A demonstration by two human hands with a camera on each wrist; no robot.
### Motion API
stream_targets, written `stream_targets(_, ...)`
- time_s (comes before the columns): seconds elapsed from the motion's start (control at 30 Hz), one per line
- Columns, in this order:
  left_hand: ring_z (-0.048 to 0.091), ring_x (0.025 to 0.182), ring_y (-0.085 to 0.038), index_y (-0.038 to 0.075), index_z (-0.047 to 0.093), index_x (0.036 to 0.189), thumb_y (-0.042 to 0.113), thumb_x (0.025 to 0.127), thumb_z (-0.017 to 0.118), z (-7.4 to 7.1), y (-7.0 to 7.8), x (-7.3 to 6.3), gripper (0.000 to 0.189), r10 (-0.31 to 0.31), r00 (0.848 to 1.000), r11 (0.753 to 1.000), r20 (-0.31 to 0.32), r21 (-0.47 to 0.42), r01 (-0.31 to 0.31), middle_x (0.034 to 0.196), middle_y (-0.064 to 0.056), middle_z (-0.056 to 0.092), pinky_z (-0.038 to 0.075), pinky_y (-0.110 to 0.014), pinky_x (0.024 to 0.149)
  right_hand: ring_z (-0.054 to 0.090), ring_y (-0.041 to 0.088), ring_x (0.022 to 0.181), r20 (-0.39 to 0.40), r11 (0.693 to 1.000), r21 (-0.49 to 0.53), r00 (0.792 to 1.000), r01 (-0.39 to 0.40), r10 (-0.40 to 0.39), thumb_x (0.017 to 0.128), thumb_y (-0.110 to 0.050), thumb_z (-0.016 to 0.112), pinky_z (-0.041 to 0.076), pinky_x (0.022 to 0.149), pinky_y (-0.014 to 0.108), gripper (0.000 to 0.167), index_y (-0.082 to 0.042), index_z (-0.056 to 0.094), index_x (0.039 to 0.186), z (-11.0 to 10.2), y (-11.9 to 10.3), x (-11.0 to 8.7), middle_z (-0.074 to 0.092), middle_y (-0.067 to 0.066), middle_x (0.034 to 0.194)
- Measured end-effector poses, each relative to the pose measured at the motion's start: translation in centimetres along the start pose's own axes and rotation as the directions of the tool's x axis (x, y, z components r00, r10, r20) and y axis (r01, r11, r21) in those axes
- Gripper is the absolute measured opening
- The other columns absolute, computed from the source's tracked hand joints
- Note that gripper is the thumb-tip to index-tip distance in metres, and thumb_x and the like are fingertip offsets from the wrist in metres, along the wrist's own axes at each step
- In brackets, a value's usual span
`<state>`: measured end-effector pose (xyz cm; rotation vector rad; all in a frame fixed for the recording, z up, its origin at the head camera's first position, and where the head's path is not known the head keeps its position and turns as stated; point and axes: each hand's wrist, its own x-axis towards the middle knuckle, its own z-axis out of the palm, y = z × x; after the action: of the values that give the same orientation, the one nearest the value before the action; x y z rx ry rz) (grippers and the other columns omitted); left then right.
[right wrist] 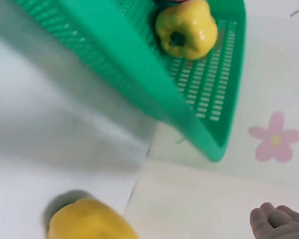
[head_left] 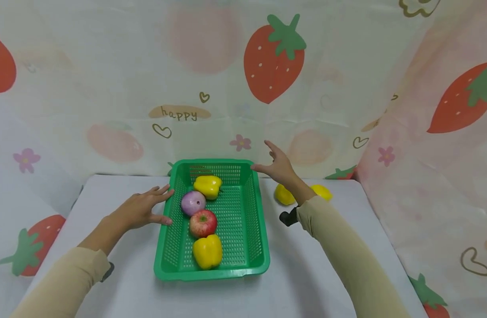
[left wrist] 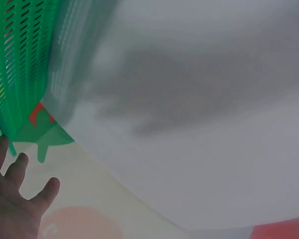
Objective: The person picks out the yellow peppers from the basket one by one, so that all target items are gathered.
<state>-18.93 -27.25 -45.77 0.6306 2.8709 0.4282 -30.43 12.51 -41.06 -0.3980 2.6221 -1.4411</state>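
Note:
A green plastic basket (head_left: 211,274) stands on the white table. Down its left half lie a yellow bell pepper (head_left: 207,185) at the back, a purple onion (head_left: 192,204), a red apple (head_left: 203,224) and another yellow bell pepper (head_left: 207,252) toward the front. My left hand (head_left: 142,208) is at the basket's left side, fingers spread and fingertips right at the rim. By the back right corner, my right hand (head_left: 279,168) has its fingers extended, the thumb overlapping the rim in the head view. Neither hand grips anything.
Two yellow fruits or vegetables, one nearer (head_left: 284,195) and one farther right (head_left: 321,191), lie right of the basket, partly behind my right forearm. A strawberry-printed cloth (head_left: 227,88) hangs behind the table (head_left: 339,229) and along its sides.

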Motion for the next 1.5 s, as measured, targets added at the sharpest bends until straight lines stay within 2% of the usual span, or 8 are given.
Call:
stream_targets(0.2, 0.03, 0.141, -0.051, 0.006, 0.04, 0.151, 0.049, 0.081, 0.078, 0.1, 0.0, -0.1, 0.091, -0.005, 1.0, 1.0, -0.001, -0.006, 0.005, 0.158, -0.021, 0.031, 0.031, -0.074, 0.102, 0.029, 0.034, 0.147, 0.025, 1.0, -0.014, 0.999, 0.022, -0.021, 0.087, -0.031, 0.079, 0.039, 0.111, 0.052, 0.09, -0.016, 0.027, 0.158, 2.2, -2.0, 1.0, 0.025, 0.008, 0.163)
stream_targets(0.4, 0.03, 0.141, -0.051, 0.005, 0.04, 0.151, 0.048, 0.081, 0.078, 0.0, 0.0, -0.1, 0.091, -0.004, 1.0, 1.0, -0.005, -0.007, 0.004, 0.158, -0.022, 0.031, 0.032, -0.074, 0.102, 0.033, 0.039, 0.144, 0.064, 0.999, 0.008, 0.997, 0.05, -0.05, 0.086, -0.028, 0.08, 0.04, 0.11, 0.052, 0.09, -0.016, 0.027, 0.158, 4.4, -2.5, 1.5, 0.028, 0.011, 0.162)
stream_targets(0.63, 0.029, 0.141, -0.051, 0.006, 0.039, 0.151, 0.048, 0.081, 0.078, -0.1, 0.2, -0.1, 0.091, -0.009, 1.0, 1.0, -0.002, -0.017, 0.009, 0.158, -0.022, 0.031, 0.032, -0.073, 0.103, 0.034, 0.037, 0.144, 0.11, 1.0, 0.021, 0.994, 0.01, -0.012, 0.087, -0.027, 0.08, 0.04, 0.11, 0.051, 0.09, -0.014, 0.027, 0.158, 6.4, -1.9, 1.3, 0.03, 0.007, 0.162)
stream_targets(0.93, 0.03, 0.141, -0.051, 0.006, 0.039, 0.152, 0.048, 0.081, 0.078, 0.1, 0.0, -0.1, 0.091, -0.005, 1.0, 1.0, -0.007, -0.014, 0.005, 0.158, -0.022, 0.031, 0.032, -0.073, 0.103, 0.039, 0.038, 0.14, 0.133, 0.999, -0.009, 0.99, -0.035, 0.036, 0.085, -0.028, 0.081, 0.043, 0.107, 0.051, 0.092, -0.01, 0.027, 0.158, 8.1, -0.5, 1.5, 0.028, 0.011, 0.162)
stream_targets(1.1, 0.03, 0.141, -0.051, 0.006, 0.04, 0.151, 0.049, 0.081, 0.078, 0.2, -0.1, -0.1, 0.091, -0.003, 1.0, 1.0, -0.012, -0.016, 0.003, 0.158, -0.022, 0.031, 0.032, -0.074, 0.102, 0.039, 0.039, 0.14, 0.152, 0.998, 0.016, 0.987, -0.056, 0.053, 0.087, -0.024, 0.08, 0.044, 0.107, 0.048, 0.089, -0.009, 0.028, 0.157, 8.9, 0.1, 1.4, 0.028, 0.012, 0.162)
stream_targets(1.5, 0.029, 0.141, -0.051, 0.005, 0.039, 0.152, 0.051, 0.08, 0.078, 0.2, -0.1, 0.0, 0.093, -0.003, 1.0, 1.0, 0.0, -0.024, 0.003, 0.158, -0.022, 0.03, 0.032, -0.074, 0.102, 0.041, 0.039, 0.139, 0.202, 0.996, -0.011, 0.975, -0.088, 0.088, 0.085, -0.026, 0.081, 0.045, 0.107, 0.048, 0.089, -0.007, 0.03, 0.156, 10.2, -0.2, 1.3, 0.03, 0.015, 0.161)
